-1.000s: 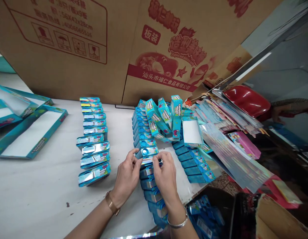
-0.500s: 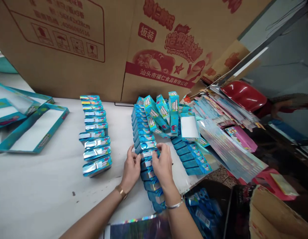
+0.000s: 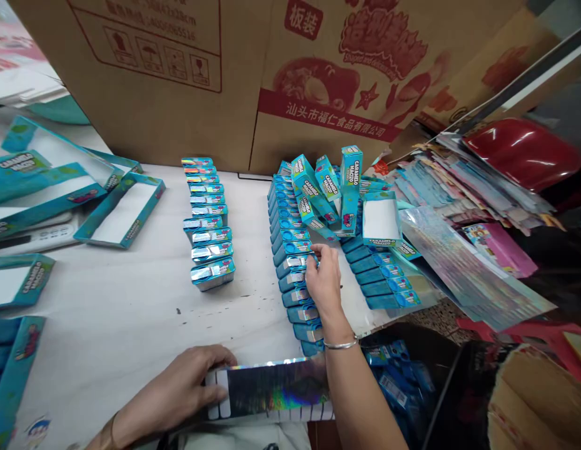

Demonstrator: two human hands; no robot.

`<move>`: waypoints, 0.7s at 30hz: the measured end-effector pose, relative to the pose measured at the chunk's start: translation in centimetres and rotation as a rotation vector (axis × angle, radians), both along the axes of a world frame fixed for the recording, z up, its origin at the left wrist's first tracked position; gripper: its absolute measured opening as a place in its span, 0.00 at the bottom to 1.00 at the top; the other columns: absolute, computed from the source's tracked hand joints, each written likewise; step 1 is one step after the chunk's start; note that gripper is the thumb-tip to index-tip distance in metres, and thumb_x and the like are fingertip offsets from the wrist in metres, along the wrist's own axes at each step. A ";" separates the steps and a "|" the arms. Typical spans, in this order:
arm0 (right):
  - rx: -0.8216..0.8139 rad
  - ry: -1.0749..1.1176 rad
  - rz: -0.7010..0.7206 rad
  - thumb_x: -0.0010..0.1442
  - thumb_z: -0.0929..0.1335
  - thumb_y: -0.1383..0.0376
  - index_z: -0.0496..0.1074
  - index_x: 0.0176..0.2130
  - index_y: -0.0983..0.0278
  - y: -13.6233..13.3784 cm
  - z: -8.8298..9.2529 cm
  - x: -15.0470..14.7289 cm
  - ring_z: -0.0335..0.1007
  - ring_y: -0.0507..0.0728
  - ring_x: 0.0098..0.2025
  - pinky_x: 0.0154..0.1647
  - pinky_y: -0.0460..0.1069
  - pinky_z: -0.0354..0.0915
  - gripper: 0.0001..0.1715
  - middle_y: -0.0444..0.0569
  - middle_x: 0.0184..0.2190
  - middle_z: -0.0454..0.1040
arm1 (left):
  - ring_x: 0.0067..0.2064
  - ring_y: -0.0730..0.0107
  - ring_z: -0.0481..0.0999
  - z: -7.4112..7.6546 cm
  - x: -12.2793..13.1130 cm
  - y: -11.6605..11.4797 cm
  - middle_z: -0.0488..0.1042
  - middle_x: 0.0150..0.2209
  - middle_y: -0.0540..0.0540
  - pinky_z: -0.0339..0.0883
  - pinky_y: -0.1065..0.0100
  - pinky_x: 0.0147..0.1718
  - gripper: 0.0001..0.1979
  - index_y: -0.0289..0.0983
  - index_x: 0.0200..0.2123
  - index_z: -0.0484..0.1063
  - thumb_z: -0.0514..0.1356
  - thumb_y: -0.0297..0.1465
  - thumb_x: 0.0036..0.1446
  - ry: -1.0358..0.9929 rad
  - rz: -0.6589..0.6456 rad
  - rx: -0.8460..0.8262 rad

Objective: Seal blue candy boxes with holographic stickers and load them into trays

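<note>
A long row of small blue candy boxes [image 3: 290, 247] stands side by side at mid-table. My right hand [image 3: 325, 278] is bent around the right end of one box in this row, with thumb and forefinger near its top edge. Below, my left hand [image 3: 191, 381] is at the left end of a shiny rainbow sticker sheet [image 3: 276, 390]. Its thumb lies on the sheet's white strips and the fingers curl at the upper edge. Some boxes in the row carry a shiny strip across the top. A shorter row of boxes [image 3: 212, 236] stands to the left, with shiny tops.
Open blue trays [image 3: 124, 212] lie at the left. Loose boxes [image 3: 351, 181] are heaped beyond the row, beside a small tray [image 3: 381, 219]. Shiny sheets [image 3: 478, 269] overhang the right edge. A large carton [image 3: 238, 119] blocks the back. More blue boxes [image 3: 398, 381] lie below at the right.
My left hand has left the row of boxes and come down to the sticker sheet's left end. My right hand stays at the row. The view has shifted, showing more trays at the left.
</note>
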State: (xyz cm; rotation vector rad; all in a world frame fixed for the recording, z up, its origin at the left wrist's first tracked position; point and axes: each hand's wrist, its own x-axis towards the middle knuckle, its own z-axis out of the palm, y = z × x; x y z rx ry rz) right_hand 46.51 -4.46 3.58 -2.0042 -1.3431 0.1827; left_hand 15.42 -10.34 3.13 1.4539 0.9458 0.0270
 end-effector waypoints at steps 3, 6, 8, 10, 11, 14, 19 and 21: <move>0.095 -0.039 0.047 0.64 0.62 0.62 0.68 0.52 0.66 -0.9 2.2 -0.4 0.64 0.63 0.50 0.54 0.62 0.62 0.19 0.58 0.46 0.68 | 0.35 0.64 0.74 -0.6 0.3 -0.1 0.77 0.34 0.47 0.63 0.70 0.35 0.12 0.37 0.37 0.79 0.62 0.37 0.53 -0.131 0.082 -0.208; 0.220 -0.125 0.114 0.66 0.63 0.61 0.66 0.57 0.62 -3.9 6.0 -2.0 0.62 0.63 0.56 0.58 0.63 0.60 0.21 0.57 0.51 0.68 | 0.28 0.69 0.68 0.0 2.0 1.2 0.73 0.26 0.49 0.59 0.72 0.29 0.14 0.34 0.30 0.77 0.64 0.40 0.52 -0.284 0.195 -0.291; 0.230 -0.171 0.234 0.66 0.64 0.63 0.66 0.58 0.58 -6.6 8.0 -3.2 0.64 0.63 0.56 0.57 0.62 0.62 0.20 0.55 0.52 0.69 | 0.27 0.70 0.67 0.5 3.8 2.6 0.72 0.24 0.50 0.58 0.71 0.28 0.13 0.34 0.28 0.77 0.66 0.40 0.50 -0.388 0.258 -0.308; 0.178 -0.242 0.391 0.66 0.64 0.66 0.65 0.59 0.56 -8.7 8.6 -4.1 0.64 0.62 0.56 0.56 0.61 0.64 0.22 0.54 0.53 0.69 | 0.27 0.70 0.67 1.0 6.1 4.1 0.73 0.26 0.49 0.58 0.71 0.29 0.12 0.33 0.30 0.78 0.67 0.37 0.47 -0.490 0.284 -0.319; 0.148 -0.289 0.451 0.66 0.64 0.67 0.65 0.60 0.56 -9.3 8.3 -4.4 0.64 0.63 0.57 0.56 0.61 0.64 0.24 0.54 0.54 0.68 | 0.28 0.70 0.68 1.1 7.3 4.7 0.74 0.26 0.49 0.59 0.71 0.30 0.12 0.33 0.30 0.78 0.67 0.36 0.47 -0.529 0.288 -0.316; 0.099 -0.415 0.509 0.66 0.63 0.69 0.63 0.62 0.58 -9.0 6.0 -4.3 0.63 0.64 0.56 0.54 0.63 0.66 0.26 0.56 0.55 0.69 | 0.29 0.70 0.69 1.1 10.3 6.0 0.74 0.26 0.49 0.60 0.71 0.31 0.10 0.32 0.30 0.78 0.68 0.34 0.45 -0.609 0.330 -0.295; 0.146 -0.466 0.493 0.67 0.63 0.69 0.70 0.55 0.60 -6.0 1.9 -3.3 0.67 0.61 0.45 0.43 0.58 0.70 0.19 0.55 0.44 0.73 | 0.32 0.67 0.72 -0.2 12.5 5.8 0.76 0.28 0.46 0.64 0.69 0.35 0.12 0.32 0.30 0.78 0.68 0.37 0.49 -0.729 0.509 -0.410; 0.141 -0.458 0.511 0.67 0.63 0.69 0.71 0.53 0.60 -5.5 1.1 -3.2 0.67 0.60 0.43 0.41 0.57 0.70 0.17 0.54 0.42 0.73 | 0.33 0.67 0.72 -0.6 12.6 5.5 0.76 0.29 0.46 0.64 0.69 0.35 0.14 0.32 0.30 0.77 0.67 0.39 0.52 -0.763 0.591 -0.427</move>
